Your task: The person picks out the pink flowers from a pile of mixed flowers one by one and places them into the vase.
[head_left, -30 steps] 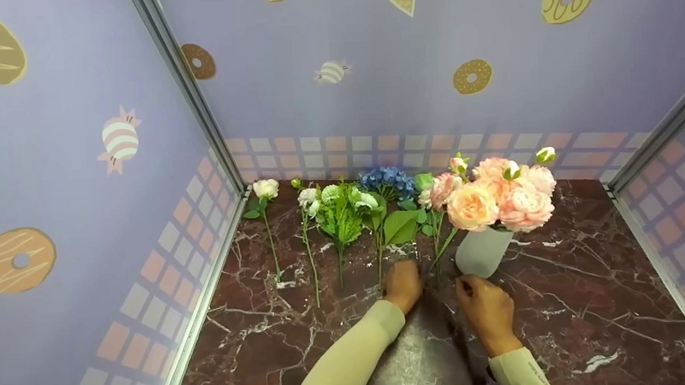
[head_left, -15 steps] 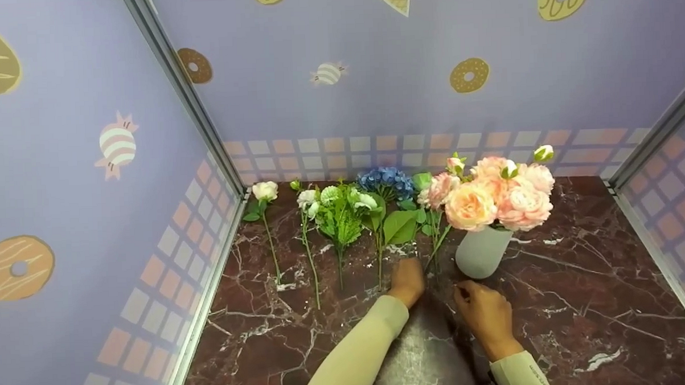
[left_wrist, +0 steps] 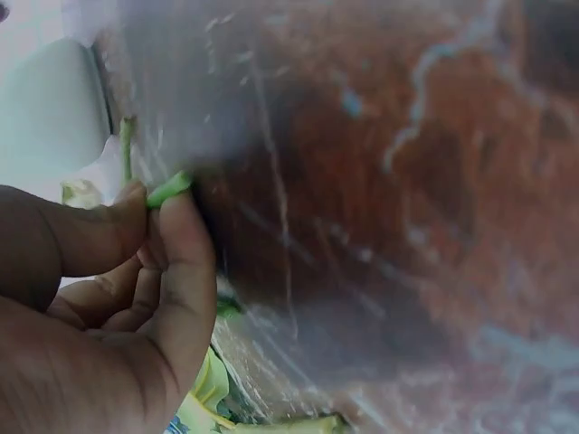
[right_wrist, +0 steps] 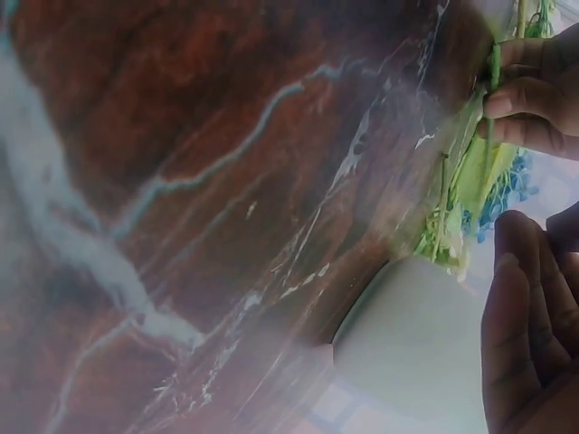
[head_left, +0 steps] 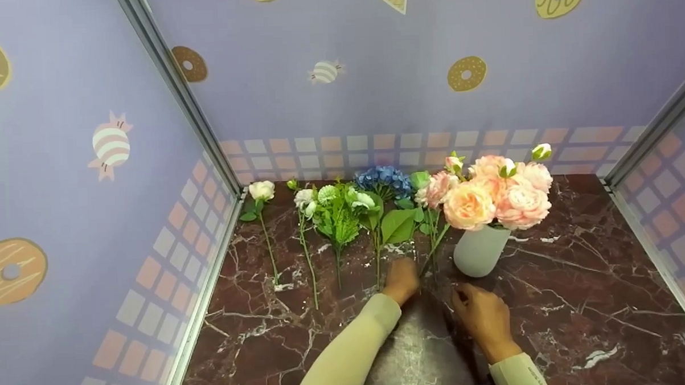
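Note:
My left hand (head_left: 401,279) pinches the cut end of a green flower stem (left_wrist: 169,188) between thumb and fingertip, low over the table. That stem slants up towards the pink blooms left of the vase; its own flower is hard to single out. My right hand (head_left: 486,318) is just in front of the pale grey vase (head_left: 480,253), fingers loosely curled, with nothing seen in them in the right wrist view. Large peach-pink flowers (head_left: 502,195) with buds stand in the vase. Another stem (left_wrist: 126,149) lies beyond the left thumb.
Left of the hands, a row of flowers lies on the marbled table (head_left: 580,298): a white rose (head_left: 261,191), white blooms with green leaves (head_left: 344,229), and a blue hydrangea (head_left: 385,181). Patterned wall panels (head_left: 339,101) enclose the back and sides.
My right hand has drawn slightly back from the vase's base, towards me. The left hand keeps its pinch on the stem, nearly in place. The head view has shifted a little.

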The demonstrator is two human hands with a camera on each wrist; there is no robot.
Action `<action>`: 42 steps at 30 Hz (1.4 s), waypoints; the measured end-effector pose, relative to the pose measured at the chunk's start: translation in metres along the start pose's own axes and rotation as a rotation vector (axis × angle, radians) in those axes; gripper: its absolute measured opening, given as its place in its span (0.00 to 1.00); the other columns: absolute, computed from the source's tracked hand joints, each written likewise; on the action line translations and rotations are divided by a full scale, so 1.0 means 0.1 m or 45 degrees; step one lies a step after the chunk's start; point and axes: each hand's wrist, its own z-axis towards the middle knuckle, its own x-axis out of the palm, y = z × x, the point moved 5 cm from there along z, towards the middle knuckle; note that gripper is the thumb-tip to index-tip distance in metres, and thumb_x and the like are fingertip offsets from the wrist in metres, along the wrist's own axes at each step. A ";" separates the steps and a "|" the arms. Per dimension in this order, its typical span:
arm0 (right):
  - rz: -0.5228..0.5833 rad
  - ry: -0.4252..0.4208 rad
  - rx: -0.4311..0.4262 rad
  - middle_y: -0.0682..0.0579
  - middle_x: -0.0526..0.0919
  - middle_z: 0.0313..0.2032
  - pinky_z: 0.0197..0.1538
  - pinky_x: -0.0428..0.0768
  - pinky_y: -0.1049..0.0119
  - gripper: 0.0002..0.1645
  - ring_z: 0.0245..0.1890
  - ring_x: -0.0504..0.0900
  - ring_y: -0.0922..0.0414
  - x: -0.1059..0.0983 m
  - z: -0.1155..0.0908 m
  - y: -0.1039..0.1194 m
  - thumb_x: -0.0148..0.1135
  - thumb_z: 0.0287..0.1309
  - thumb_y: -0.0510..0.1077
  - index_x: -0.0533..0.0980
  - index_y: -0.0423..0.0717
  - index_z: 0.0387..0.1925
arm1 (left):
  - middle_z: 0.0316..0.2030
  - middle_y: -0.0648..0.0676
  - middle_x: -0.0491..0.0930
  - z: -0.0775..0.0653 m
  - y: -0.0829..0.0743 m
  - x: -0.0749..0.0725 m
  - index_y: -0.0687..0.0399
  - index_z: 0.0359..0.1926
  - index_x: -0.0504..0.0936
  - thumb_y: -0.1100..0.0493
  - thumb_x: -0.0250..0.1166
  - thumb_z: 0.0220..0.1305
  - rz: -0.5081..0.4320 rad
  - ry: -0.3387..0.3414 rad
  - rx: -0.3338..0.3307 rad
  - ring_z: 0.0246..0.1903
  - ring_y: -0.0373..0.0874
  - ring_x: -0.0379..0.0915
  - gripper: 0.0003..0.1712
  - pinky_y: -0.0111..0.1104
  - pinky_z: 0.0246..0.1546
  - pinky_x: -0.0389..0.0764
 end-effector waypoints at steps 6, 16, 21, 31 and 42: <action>0.010 0.052 0.030 0.46 0.92 0.27 0.30 0.84 0.35 0.04 0.24 0.89 0.40 0.02 0.00 -0.01 0.79 0.63 0.39 0.88 0.45 0.36 | 0.33 0.56 0.92 -0.06 0.14 -0.02 0.51 0.22 0.80 0.68 0.75 0.59 -0.076 0.028 -0.018 0.37 0.52 0.90 0.15 0.41 0.35 0.88; 0.037 0.038 0.019 0.46 0.92 0.27 0.30 0.83 0.34 0.04 0.24 0.89 0.39 0.02 0.02 0.01 0.79 0.62 0.39 0.89 0.44 0.37 | 0.20 0.39 0.74 -0.30 0.30 -0.10 0.41 0.21 0.78 0.69 0.70 0.55 -0.257 -0.074 0.079 0.21 0.36 0.67 0.17 0.29 0.24 0.69; 0.054 -0.013 0.044 0.47 0.91 0.26 0.30 0.82 0.33 0.01 0.23 0.88 0.38 0.00 0.05 0.02 0.76 0.66 0.39 0.89 0.45 0.37 | 0.21 0.39 0.80 -0.39 0.36 -0.11 0.44 0.27 0.82 0.68 0.75 0.59 -0.319 -0.101 0.027 0.22 0.30 0.68 0.14 0.27 0.26 0.72; 0.065 -0.162 0.002 0.44 0.91 0.27 0.28 0.82 0.34 0.03 0.23 0.88 0.40 -0.05 0.16 0.08 0.76 0.62 0.36 0.90 0.42 0.38 | 0.24 0.36 0.82 -0.65 0.39 -0.19 0.47 0.36 0.87 0.71 0.71 0.61 -0.476 -0.117 0.020 0.24 0.24 0.72 0.12 0.23 0.28 0.76; 0.112 -0.115 0.008 0.44 0.92 0.29 0.30 0.84 0.37 0.05 0.24 0.89 0.43 -0.02 0.18 0.18 0.75 0.61 0.34 0.91 0.41 0.39 | 0.25 0.43 0.83 -0.95 0.35 -0.31 0.52 0.35 0.87 0.77 0.69 0.57 -0.678 -0.150 0.014 0.25 0.30 0.77 0.15 0.26 0.26 0.79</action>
